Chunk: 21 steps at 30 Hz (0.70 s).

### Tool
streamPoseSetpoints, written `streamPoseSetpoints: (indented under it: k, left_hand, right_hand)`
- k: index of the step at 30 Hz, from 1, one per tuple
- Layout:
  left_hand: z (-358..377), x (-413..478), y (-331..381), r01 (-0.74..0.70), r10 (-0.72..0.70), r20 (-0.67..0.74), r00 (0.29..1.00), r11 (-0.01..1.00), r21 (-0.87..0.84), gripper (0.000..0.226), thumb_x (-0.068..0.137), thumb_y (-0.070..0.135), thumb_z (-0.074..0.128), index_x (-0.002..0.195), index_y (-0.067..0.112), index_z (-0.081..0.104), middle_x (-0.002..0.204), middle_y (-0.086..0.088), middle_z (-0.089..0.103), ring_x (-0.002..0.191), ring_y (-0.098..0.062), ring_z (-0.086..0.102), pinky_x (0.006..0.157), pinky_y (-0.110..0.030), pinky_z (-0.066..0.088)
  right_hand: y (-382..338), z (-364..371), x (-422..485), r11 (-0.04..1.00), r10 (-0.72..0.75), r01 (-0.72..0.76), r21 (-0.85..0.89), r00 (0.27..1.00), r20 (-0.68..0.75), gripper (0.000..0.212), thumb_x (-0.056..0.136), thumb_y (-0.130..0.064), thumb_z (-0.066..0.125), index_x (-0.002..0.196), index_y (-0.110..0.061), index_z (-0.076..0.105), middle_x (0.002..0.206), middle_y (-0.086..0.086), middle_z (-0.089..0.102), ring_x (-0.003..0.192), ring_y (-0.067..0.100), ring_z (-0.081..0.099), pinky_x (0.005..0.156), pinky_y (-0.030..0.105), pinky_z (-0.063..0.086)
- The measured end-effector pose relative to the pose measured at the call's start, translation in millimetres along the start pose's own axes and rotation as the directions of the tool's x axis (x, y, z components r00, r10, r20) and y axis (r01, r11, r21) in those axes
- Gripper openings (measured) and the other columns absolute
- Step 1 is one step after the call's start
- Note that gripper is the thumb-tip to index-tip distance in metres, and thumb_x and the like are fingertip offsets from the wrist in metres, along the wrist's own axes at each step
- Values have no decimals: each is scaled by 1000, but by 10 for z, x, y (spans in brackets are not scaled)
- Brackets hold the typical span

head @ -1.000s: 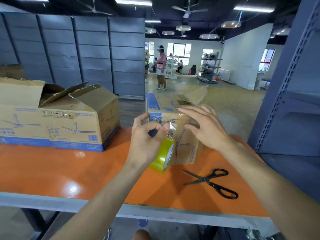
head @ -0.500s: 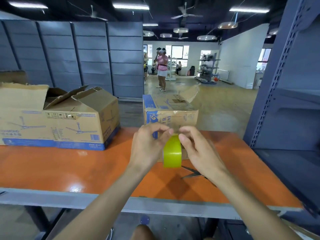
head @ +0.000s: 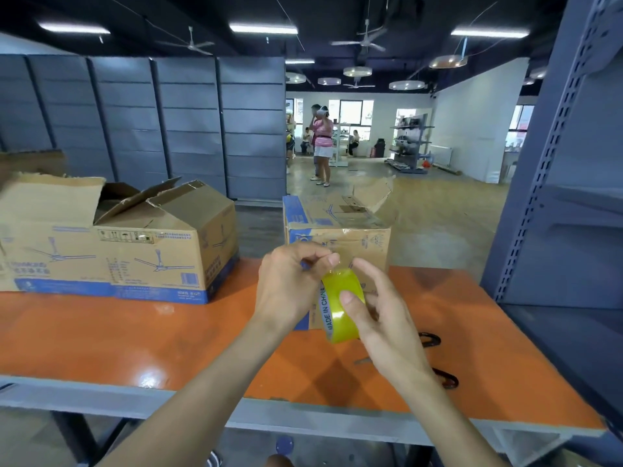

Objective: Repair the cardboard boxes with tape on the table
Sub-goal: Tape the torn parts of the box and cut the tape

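Grips the tape roll [head: 341, 310] in the right hand [head: 387, 321], thumb on its face; pinches its top with the left hand [head: 290, 288], in front of the cardboard box [head: 337, 227].

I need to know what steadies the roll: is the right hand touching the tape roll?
Touching. The head view shows the right hand gripping the tape roll: thumb pressed on its yellow outer face, fingers curled behind.

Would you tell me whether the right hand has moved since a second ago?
Yes. The right hand came off the small box, drew back toward the person, and now grips the tape roll in front of it.
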State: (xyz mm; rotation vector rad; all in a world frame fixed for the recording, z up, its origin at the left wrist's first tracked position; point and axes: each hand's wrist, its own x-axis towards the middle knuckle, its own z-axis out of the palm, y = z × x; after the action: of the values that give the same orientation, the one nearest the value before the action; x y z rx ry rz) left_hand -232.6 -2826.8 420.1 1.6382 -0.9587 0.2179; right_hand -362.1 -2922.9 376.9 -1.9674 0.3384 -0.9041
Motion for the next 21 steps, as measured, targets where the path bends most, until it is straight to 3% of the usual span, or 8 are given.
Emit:
streamPoseSetpoints:
  k: [3,6,8,12,15,17,19,21]
  left_hand:
    - [-4,120,75,-33,32,-10,999,999,-3,10,90,28,78,80,30,80,81,18,74,80,-3,67,83,-31,54]
    - [-15,279,174,-50,50,9,999,999,-8,11,90,28,77,80,30,80,79,17,74,79,-2,68,80,-26,55]
    - [-22,375,171,-58,56,41,998,998,40,11,90,31,77,79,29,80,74,20,73,73,0,67,74,-27,54]
    - [-64,608,152,-77,67,81,994,990,118,19,91,39,75,73,33,77,58,29,61,57,4,54,58,-14,37]
    - [-117,814,112,-97,88,68,994,986,132,26,91,45,73,74,26,80,63,7,67,53,-3,48,58,-26,39]
    - [-132,918,56,-98,87,72,994,981,168,28,92,47,71,73,27,79,66,-6,68,56,-10,48,62,-34,44]
    - [-138,987,2,-80,69,71,995,980,180,28,92,47,72,66,34,75,61,4,67,58,-14,53,64,-34,46]
    - [-129,1023,-36,-61,48,70,996,980,189,29,92,46,72,64,39,72,53,18,61,55,-7,51,61,-28,44]
  right_hand:
    - [-35,55,58,999,38,-39,-11,996,-83,48,91,-56,58,136,-47,47,117,-16,67,109,6,66,92,37,55]
    - [-67,119,138,990,133,-139,-32,981,-142,40,98,-39,60,137,-36,51,124,-12,65,111,10,64,95,32,52]
    - [-89,138,179,983,158,-170,-64,975,-156,40,100,-39,57,139,-31,53,127,-12,65,114,10,62,95,30,50]
    - [-189,97,321,978,171,-188,-89,971,-169,35,101,-46,54,130,-28,62,118,-13,68,110,10,63,90,28,49]
    - [-257,82,452,981,169,-183,-61,968,-184,17,100,-44,57,109,-32,66,106,-16,68,101,7,62,80,22,45]
    - [-292,99,531,982,163,-177,-63,970,-179,18,100,-41,58,107,-30,69,105,-15,69,101,7,62,83,25,46]
    - [-309,125,601,981,170,-185,-65,968,-187,19,99,-41,58,107,-29,71,104,-14,71,100,8,64,88,30,50]
    - [-310,147,642,978,177,-194,-71,965,-195,17,98,-42,59,104,-31,71,100,-15,71,98,8,65,87,31,51]
